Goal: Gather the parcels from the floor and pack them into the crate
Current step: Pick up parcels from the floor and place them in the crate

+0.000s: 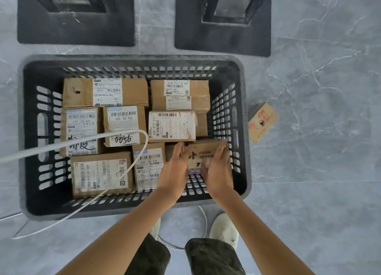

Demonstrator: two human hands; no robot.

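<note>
Both your hands are inside the crate (132, 58), at its near right corner, and they hold one brown box (203, 151) between them. Your left hand (174, 169) takes the box's left end, its fingers (179, 149) curled over the far left corner. Your right hand (218, 171) grips the right end, fingers wrapped over that edge and the thumb lying on top. You cannot tell whether the box already rests on the crate bottom or is held just above it.

The remainder of the crate is filled with labelled parcels (105, 92), flat and close together, from the far wall down to the near left corner. The box's far edge is just beside one of them.

One more parcel (262, 122) lies on the floor (319, 171), just right of the crate, turned at an angle.

A white cable (61, 146) loops across the crate's left half, over the parcels. Two black mats (76, 27) lie beyond the crate. Your shoe (224, 229) stands on the near side of the crate.
</note>
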